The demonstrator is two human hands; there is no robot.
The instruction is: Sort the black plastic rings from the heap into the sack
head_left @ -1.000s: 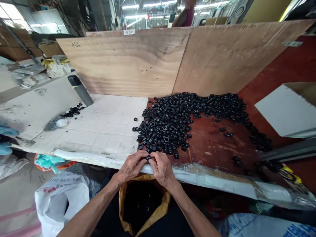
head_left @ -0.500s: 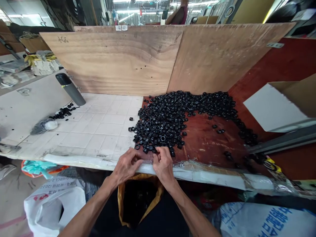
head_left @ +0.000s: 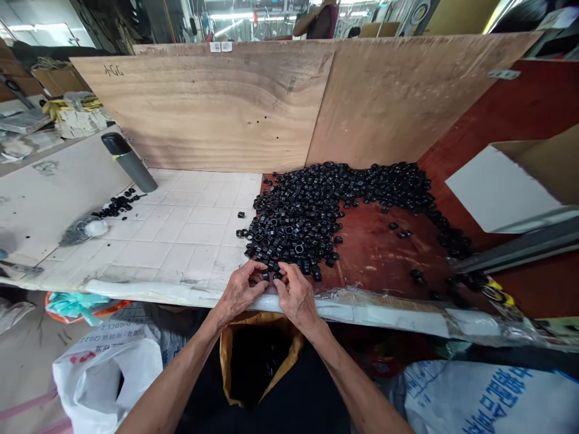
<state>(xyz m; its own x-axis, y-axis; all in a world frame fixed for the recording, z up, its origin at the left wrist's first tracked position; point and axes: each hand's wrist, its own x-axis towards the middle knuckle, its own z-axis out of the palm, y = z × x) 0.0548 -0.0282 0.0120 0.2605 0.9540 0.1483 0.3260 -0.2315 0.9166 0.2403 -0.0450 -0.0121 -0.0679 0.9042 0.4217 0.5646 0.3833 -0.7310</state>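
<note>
A large heap of small black ring-shaped parts spreads over the dark red and white work surface. At its near edge, my left hand pinches one black ring between thumb and fingers. My right hand, just beside it, has its thumb and forefinger closed on another black ring, partly covered by the fingertips. Below both hands, an open bag with a yellow-brown rim sits at my lap; its inside is dark, with a few glints.
A wooden board stands behind the heap. On the left are a dark grey bottle, a few loose black pieces and a clear plastic bag. To the right stands an open carton beside a grey metal bar.
Both hands have moved slightly forward to the heap's near edge. Black rings now show at the fingertips of both hands. A person's arm beyond the board has shifted left.
</note>
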